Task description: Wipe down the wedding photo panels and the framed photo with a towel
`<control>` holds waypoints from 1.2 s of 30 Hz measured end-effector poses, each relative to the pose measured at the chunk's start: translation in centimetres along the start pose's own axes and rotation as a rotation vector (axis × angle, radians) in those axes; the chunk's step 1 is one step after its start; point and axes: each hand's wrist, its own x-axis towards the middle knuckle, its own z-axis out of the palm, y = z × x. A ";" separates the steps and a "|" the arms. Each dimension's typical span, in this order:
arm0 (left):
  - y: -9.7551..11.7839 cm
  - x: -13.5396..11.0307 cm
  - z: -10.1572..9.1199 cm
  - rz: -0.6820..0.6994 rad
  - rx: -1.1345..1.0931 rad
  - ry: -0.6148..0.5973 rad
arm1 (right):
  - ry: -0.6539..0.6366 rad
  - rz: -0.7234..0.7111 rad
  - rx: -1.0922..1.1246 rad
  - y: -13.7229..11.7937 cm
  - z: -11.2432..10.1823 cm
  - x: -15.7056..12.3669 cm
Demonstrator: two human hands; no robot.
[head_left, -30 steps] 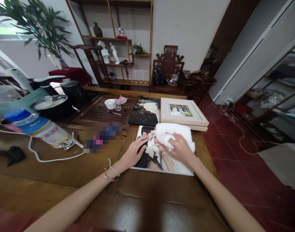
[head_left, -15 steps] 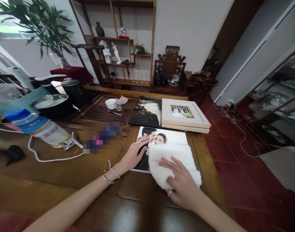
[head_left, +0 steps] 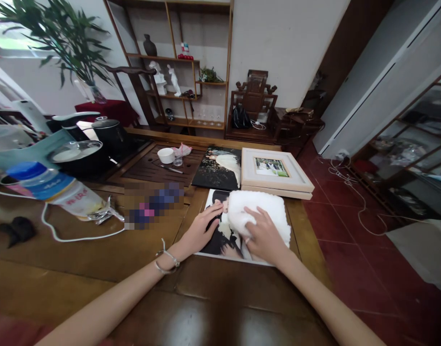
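Observation:
A printed portrait of two people (head_left: 216,245) lies flat on the wooden table (head_left: 141,269). My left hand (head_left: 203,229) rests on its left side, fingers stretched out and holding nothing. On the right half lies a folded white cloth (head_left: 272,204), which hides much of the print. My right hand (head_left: 264,236) presses on this cloth, its fingers bent into the fabric. Just behind the portrait are a dark photo print (head_left: 218,168) and two stacked pale wooden picture frames (head_left: 303,180), the upper one holding a small photo.
A blue-capped bottle (head_left: 57,190) and a white cable (head_left: 83,239) lie to the left, near a lidded black pot (head_left: 79,158). A white bowl (head_left: 166,155) stands on the dark tea tray (head_left: 144,166). Past the table's right edge is red tiled floor (head_left: 335,250).
My right hand and the white cloth have moved away from me, up the portrait, uncovering its lower part. My left hand stays in place.

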 end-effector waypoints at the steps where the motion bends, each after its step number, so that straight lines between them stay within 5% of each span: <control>1: 0.0 0.0 0.0 0.001 0.001 0.000 | -0.014 -0.034 0.030 -0.9 -0.1 -0.8; 8: -0.1 -0.1 0.0 -0.002 0.003 -0.015 | -0.079 -0.133 0.170 -4.2 -1.2 -4.4; 19: 0.0 -0.1 0.1 -0.004 -0.026 0.010 | 0.083 0.116 -0.041 3.1 -0.8 0.3; 23: 0.5 -0.2 -0.4 -0.027 -0.043 -0.029 | 0.031 0.083 -0.018 0.7 -0.2 0.1; 30: 1.2 -0.5 -1.1 0.034 -0.140 -0.027 | -0.256 -0.298 0.212 -4.0 -0.6 -1.5; 36: 0.9 -0.4 -0.9 -0.019 -0.077 -0.057 | -0.224 -0.246 0.284 -4.5 -2.0 -3.7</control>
